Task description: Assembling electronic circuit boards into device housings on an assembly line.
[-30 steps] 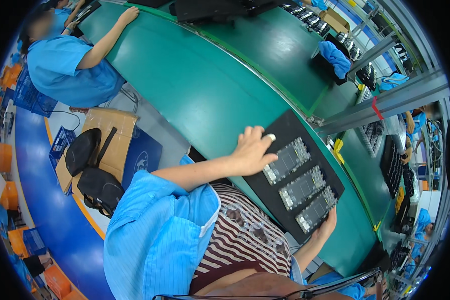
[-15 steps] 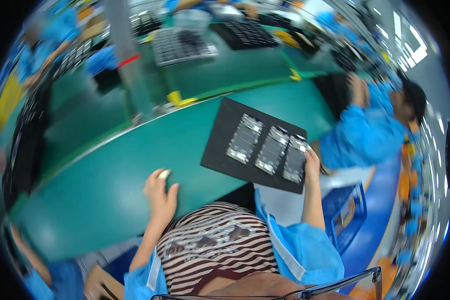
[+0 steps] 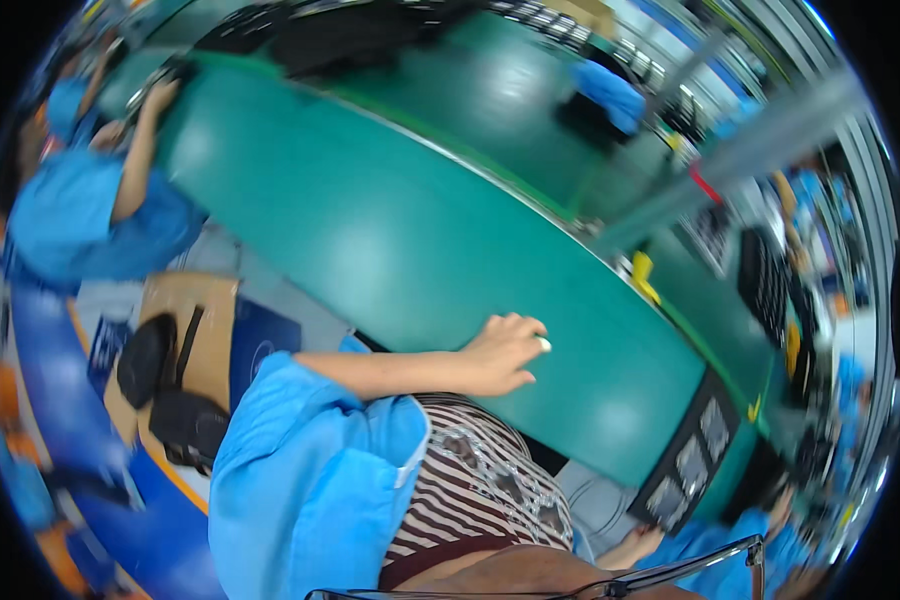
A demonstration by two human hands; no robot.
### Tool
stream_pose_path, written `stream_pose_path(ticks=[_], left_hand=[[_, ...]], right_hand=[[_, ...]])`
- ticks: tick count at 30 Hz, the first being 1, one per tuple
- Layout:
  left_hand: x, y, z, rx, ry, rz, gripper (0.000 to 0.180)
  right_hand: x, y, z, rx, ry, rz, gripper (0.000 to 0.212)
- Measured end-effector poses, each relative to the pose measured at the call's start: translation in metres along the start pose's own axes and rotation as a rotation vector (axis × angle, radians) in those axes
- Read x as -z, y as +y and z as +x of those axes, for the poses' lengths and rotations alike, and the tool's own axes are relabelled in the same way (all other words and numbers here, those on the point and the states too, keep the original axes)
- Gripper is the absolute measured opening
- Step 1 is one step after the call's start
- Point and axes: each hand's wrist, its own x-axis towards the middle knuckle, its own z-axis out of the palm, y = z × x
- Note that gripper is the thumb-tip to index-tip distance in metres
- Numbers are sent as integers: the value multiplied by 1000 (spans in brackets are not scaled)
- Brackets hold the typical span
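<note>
My left hand [image 3: 500, 355] is over the green tabletop with its fingers loosely bent and the thumb apart. A small white cover, perhaps a finger cot, shows at one fingertip, and nothing else is in this hand. Low on the right, my right hand [image 3: 640, 546] grips the near end of a flat black board [image 3: 711, 401]. Three rectangular silver-and-grey electronic parts [image 3: 691, 466] lie in a row on the board. The fingers of my right hand are partly hidden at the board's edge. The board is tilted in the picture at the table's right end.
The long green table [image 3: 370, 240] runs from upper left to lower right. A metal post [image 3: 730, 165] rises behind its far edge, near a yellow bracket [image 3: 644, 278]. A co-worker [image 3: 100, 215] in blue sits at left. Black bags [image 3: 185, 425] rest on a cardboard-backed chair [image 3: 215, 300].
My view has swung left, so the board and right hand now appear at lower right. My left hand reaches across the table from the left. The right hand keeps its hold on the board.
</note>
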Motion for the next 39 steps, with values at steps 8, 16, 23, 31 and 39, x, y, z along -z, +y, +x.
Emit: stream_pose_path(ticks=[8, 16, 23, 31, 39], left_hand=[[29, -36, -4, -65, -137, -244, 44], [25, -65, 27, -134, -164, -355, 28], [25, -76, 27, 77, -106, -700, 24], [20, -78, 31, 24, -49, -681, 30], [19, -77, 36, 168, -49, -876, 34]], right_hand=[[149, -92, 1, 858, 27, -568, 37], [-328, -84, -193, 1513, -51, -1286, 60], [-436, -25, -233, 1236, -642, -1143, 63], [-452, -12, -205, 1230, -679, -1340, 66], [-453, -24, -227, 1272, -691, -1312, 67]])
